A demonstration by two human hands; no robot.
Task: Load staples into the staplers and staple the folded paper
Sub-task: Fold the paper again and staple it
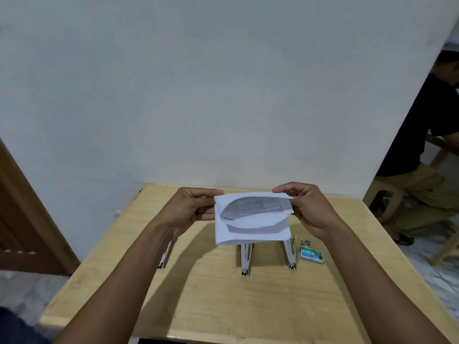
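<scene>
A folded white printed paper [250, 219] hangs in the air above the wooden table [223, 294]. My left hand [188, 209] pinches its left edge and my right hand [308, 207] pinches its upper right corner. Three metal staplers lie opened out on the table: one on the left [166, 255] partly under my left forearm, one in the middle [246, 259] and one on the right [290, 254], their far ends hidden behind the paper. A green staple box [311, 254] lies right of them, with a small strip of staples [305, 242] just behind it.
The table stands against a pale wall. A brown door [24, 219] is at the left. At the right a person in a black shirt [427, 150] sits on a wooden chair, beyond the table's right edge.
</scene>
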